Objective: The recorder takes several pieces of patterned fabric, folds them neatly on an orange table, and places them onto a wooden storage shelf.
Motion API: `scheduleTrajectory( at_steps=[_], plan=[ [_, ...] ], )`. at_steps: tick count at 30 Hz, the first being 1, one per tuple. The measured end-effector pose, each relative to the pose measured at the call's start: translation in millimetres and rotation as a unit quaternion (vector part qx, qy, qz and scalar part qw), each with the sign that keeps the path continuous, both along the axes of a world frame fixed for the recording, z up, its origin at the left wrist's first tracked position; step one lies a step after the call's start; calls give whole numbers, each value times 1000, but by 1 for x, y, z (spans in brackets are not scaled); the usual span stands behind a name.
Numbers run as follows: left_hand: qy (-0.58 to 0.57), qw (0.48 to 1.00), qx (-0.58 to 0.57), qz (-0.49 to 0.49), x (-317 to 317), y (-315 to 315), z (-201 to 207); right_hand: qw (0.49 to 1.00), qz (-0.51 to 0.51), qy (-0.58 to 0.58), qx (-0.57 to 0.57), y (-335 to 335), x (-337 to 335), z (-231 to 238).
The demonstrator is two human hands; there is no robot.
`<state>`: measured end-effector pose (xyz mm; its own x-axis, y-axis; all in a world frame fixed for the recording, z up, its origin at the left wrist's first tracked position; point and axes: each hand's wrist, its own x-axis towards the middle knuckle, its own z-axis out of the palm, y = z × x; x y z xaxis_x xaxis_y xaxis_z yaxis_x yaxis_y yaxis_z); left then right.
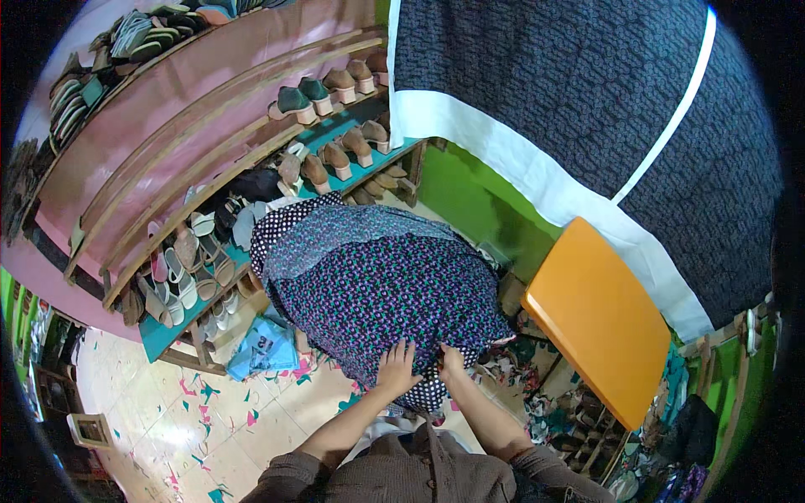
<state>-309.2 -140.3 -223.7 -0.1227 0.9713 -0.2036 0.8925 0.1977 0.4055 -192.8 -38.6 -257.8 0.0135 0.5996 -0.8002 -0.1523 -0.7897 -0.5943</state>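
A large bulging bundle of dark fabric point(386, 289) with a small purple and green print sits right in front of me. A paler blue-grey printed band point(344, 239) crosses its far side, and black cloth with white dots point(270, 228) shows at its far left and along its near edge. My left hand point(399, 369) lies flat on the near side of the bundle, fingers spread. Just to its right, my right hand point(453, 362) is closed on the fabric's near edge beside the dotted cloth. Its fingertips are partly hidden by the fold.
Wooden racks with rows of shoes point(335, 159) stand behind and to the left. An orange tabletop point(595, 323) juts in at right, above a heap of scraps point(537, 369). A light-blue plastic bag point(264, 348) lies on the tiled floor point(155, 402) among coloured scraps. A dark curtain point(553, 92) hangs behind.
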Motion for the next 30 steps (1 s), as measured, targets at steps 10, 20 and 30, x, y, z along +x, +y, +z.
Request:
scheduleTrajectory(
  at_steps=[10,20,30],
  plan=[
    [8,983,152,104,-3,22,9,979,1,195,60,1,14,117],
    [-10,883,435,177,29,6,150,905,58,383,178,-18,60,212],
    [-98,898,420,-88,177,-96,149,951,116,280,54,-21,139,134]
  ],
)
